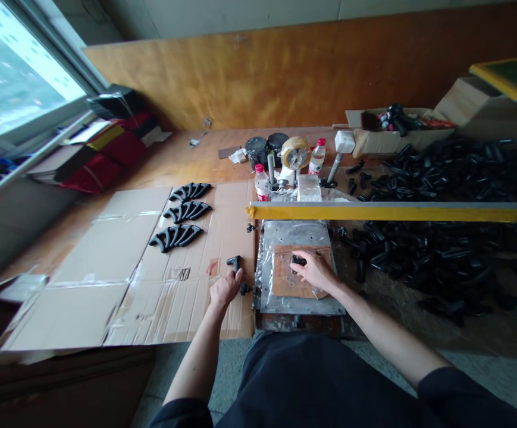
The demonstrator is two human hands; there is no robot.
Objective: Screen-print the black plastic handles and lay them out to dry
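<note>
My left hand (226, 289) is closed around the lower end of a black T-shaped plastic handle (234, 261), held over the cardboard sheet. My right hand (314, 270) has its fingers bent round another small black plastic part (298, 260), at the brown board (285, 279) on the metal plate (269, 300). My fingers hide some of that part. To the left, three rows of black handles (176, 238) lie nested side by side on the cardboard (151, 309).
A long yellow-edged bar (383, 212) crosses above the metal plate. Behind it stand bottles (317, 156), dark jars (256, 151) and a tape roll (295, 153). A large heap of black parts (441, 249) covers the right side, below an open carton (387, 142). Boxes (102, 157) sit by the window.
</note>
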